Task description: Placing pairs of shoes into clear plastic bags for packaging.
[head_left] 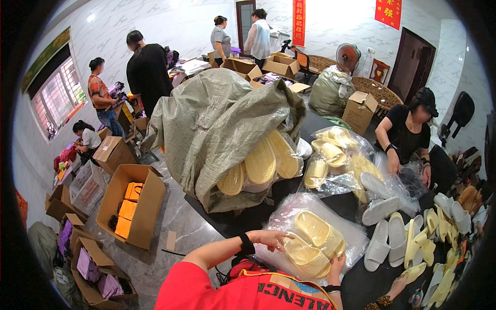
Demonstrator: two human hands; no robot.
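Note:
A pair of pale yellow slippers (316, 232) lies close before me on a stack of clear plastic bags (277, 219). My left hand (268, 238), a black band at its wrist, reaches in from the left with its fingers closed at the near slipper's left edge. On the right side, my right hand (336, 267) grips the slippers' ends, thumb and fingers around them. Some of the fingertips are hard to make out. The stack of bags rests on a black table (240, 217).
A large woven sack (206, 124) of yellow slippers stands ahead. Bagged slippers (336, 155) lie to its right, near a co-worker (408, 129). Loose grey slippers (377, 247) and yellow ones cover the right side. Another person's hand (398, 287) holds a slipper there. Cardboard boxes (150, 206) stand left.

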